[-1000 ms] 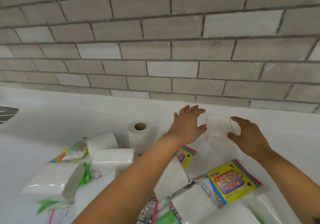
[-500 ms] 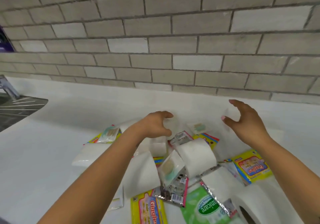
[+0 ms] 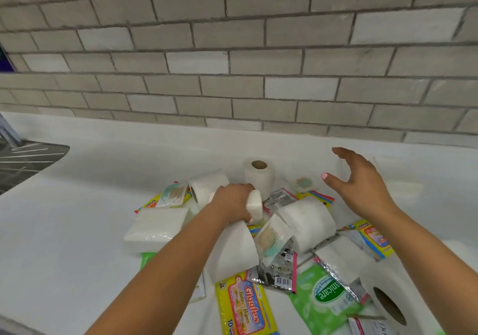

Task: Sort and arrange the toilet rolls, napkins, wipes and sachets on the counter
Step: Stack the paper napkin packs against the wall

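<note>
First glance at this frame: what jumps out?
The jumbled heap of rolls and packets on the white counter, with the yellow Giggles wipes pack at its near edge. The left hand grips a small white pack mid-pile, while the right hand hovers open. One toilet roll stands upright behind.

Giggles wipes pack [image 3: 241, 308] and toilet roll [image 3: 395, 298] cut by bottom edge

Grey brick-tile wall [image 3: 232, 63]; white counter [image 3: 77, 231]; sink [image 3: 23, 161] far left.
</note>
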{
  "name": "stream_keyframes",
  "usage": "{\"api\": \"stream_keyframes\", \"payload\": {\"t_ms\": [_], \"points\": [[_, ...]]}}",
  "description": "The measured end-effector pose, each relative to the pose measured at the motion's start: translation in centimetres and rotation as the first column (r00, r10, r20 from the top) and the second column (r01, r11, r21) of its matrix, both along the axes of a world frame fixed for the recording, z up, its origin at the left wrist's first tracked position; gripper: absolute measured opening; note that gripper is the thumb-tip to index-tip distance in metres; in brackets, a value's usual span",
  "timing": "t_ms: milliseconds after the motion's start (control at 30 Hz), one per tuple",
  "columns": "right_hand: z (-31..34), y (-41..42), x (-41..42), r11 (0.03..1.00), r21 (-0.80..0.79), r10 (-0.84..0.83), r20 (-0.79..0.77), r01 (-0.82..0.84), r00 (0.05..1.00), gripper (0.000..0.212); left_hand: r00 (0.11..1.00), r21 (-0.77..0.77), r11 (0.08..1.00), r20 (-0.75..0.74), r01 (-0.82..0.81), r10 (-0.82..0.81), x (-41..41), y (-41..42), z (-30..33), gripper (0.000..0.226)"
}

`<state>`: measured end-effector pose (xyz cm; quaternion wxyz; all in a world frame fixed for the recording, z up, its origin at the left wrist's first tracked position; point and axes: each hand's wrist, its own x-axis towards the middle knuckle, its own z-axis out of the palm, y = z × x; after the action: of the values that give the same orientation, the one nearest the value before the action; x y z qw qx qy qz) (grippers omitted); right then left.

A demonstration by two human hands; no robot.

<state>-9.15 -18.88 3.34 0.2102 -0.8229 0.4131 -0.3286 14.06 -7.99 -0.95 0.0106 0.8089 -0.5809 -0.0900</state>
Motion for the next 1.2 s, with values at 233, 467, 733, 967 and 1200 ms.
{"api": "stream_keyframes", "payload": {"t_ms": [233, 467, 733, 967, 1200], "points": [[0.6, 1.4, 1.9, 0.999, -0.019, 0.047, 0.03, -0.046, 0.998, 0.058, 0.985, -0.199, 0.98, -0.169, -0.019, -0.016, 0.5, 1.7, 2.1, 0.071], [0.5, 3.9, 6.9, 0.984, 0.058, 0.16, 0.094, -0.166, 0.983, 0.045, 0.904, -0.536, 0.814, -0.426, -0.226, -0.03, 3.0, 6.4, 8.3, 0.062], [-0.7, 9.3, 15.0, 0.905, 0.119, 0.413, -0.007, -0.41, 0.911, 0.041, 0.868, -0.714, 0.584, -0.496, -0.386, -0.033, 6.0, 11.1, 12.5, 0.051], [-3.0, 14.7, 21.7, 0.777, 0.203, 0.627, -0.341, -0.596, 0.7, 0.083, 0.87, -0.759, 0.505, -0.493, -0.412, -0.032, 6.8, 13.3, 14.1, 0.058], [-5.9, 16.4, 24.7, 0.764, 0.226, 0.586, -0.635, -0.605, 0.502, 0.111, 0.868, -0.773, 0.486, -0.493, -0.408, -0.055, 6.8, 14.6, 14.5, 0.05]]}}
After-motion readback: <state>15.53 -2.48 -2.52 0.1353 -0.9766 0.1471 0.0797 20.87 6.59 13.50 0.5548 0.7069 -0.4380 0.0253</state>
